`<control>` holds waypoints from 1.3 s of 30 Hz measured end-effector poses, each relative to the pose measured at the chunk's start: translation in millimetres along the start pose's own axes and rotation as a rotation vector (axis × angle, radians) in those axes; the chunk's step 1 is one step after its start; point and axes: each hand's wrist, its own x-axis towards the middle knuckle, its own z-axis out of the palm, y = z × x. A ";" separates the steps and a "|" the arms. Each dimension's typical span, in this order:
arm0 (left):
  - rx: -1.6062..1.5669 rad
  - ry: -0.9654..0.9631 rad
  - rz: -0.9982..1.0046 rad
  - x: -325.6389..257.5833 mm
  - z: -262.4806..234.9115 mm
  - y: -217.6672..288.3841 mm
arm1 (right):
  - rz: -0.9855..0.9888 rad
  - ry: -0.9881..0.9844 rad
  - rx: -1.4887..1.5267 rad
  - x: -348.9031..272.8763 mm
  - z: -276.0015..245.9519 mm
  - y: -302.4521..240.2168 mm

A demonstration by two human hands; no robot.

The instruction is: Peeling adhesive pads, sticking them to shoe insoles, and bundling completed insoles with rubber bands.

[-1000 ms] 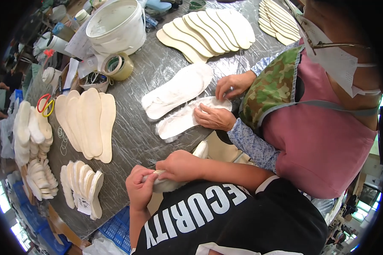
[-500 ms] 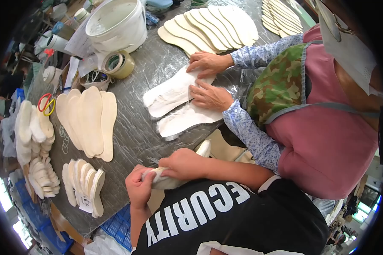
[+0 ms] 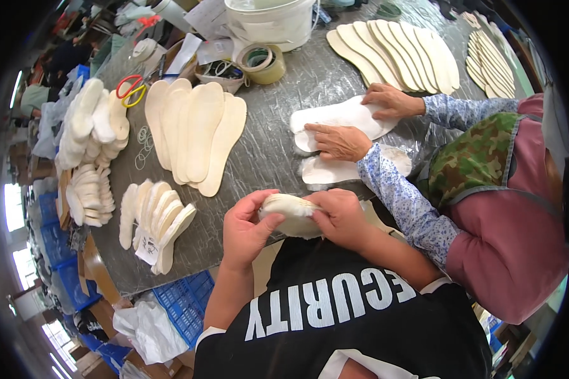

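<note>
Two hands grip one pale insole (image 3: 292,215) at the near edge of the table (image 3: 265,151): the left hand (image 3: 250,230) curls its fingers (image 3: 259,201) round the left end, the right hand (image 3: 342,218) pinches the right end with fingers pressed together. Left of them a short row of insoles carries a small white label (image 3: 146,245). Far off stand a white bucket (image 3: 269,22) and a tape roll (image 3: 263,63). At the right, a co-worker's hand (image 3: 338,140) lies flat on white insoles (image 3: 338,117)
</note>
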 end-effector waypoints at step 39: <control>0.189 0.053 0.338 -23.2 39.8 37.7 | 0.009 -0.052 0.459 -17.9 -18.9 -12.0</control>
